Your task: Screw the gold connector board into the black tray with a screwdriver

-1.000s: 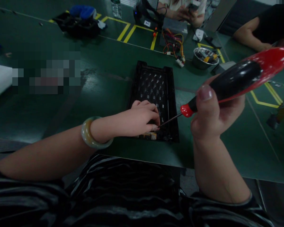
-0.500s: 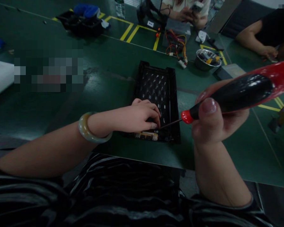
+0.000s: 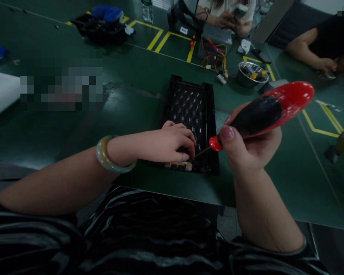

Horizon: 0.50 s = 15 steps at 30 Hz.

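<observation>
A black perforated casing (image 3: 189, 105) lies on the green table, with a small yellowish circuit board (image 3: 180, 165) at its near end. My left hand (image 3: 169, 145), a pale bangle on its wrist, rests on the casing's near end with fingers curled and pressed down next to the screwdriver tip. My right hand (image 3: 248, 149) is closed round the black and red handle of a screwdriver (image 3: 263, 112). The thin shaft slants down to the left and its tip meets the casing just right of my left fingertips.
A metal bowl (image 3: 250, 74) with small parts and a bundle of coloured wires (image 3: 215, 57) sit beyond the casing. Other people's hands and arms work at the far and right sides. A black tray with blue items (image 3: 103, 23) stands far left. Yellow lines mark the table.
My right hand has drawn the screwdriver handle in to the left and lower, steepening the shaft onto the casing. My left hand has stayed put.
</observation>
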Motion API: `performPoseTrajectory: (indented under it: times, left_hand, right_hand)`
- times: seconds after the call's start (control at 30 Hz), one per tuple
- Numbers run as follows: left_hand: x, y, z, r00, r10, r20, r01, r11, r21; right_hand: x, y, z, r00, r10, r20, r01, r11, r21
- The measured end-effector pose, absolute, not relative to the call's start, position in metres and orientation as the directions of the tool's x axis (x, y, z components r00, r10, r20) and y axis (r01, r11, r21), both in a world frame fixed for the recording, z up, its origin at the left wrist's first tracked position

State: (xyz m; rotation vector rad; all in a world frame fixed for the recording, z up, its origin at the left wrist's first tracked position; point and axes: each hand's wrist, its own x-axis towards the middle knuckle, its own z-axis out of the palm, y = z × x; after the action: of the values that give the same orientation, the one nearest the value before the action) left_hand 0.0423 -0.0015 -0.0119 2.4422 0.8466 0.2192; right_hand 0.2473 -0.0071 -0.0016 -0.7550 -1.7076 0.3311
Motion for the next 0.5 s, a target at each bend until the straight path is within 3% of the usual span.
performPoseTrajectory:
  times: [0.33, 0.5]
  left_hand:
    - [0.044, 0.0, -0.014, 0.789, 0.614, -0.024, 0.533, -0.663, 0.526]
    - [0.044, 0.0, -0.015, 0.785, 0.619, -0.012, 0.529, -0.661, 0.532]
  right_hand:
    - [0.251, 0.005, -0.013, -0.131, 0.632, 0.764, 0.193, 0.772, -0.606]
    - [0.253, 0.006, -0.014, -0.172, 0.684, 0.709, 0.125, 0.729, -0.672]
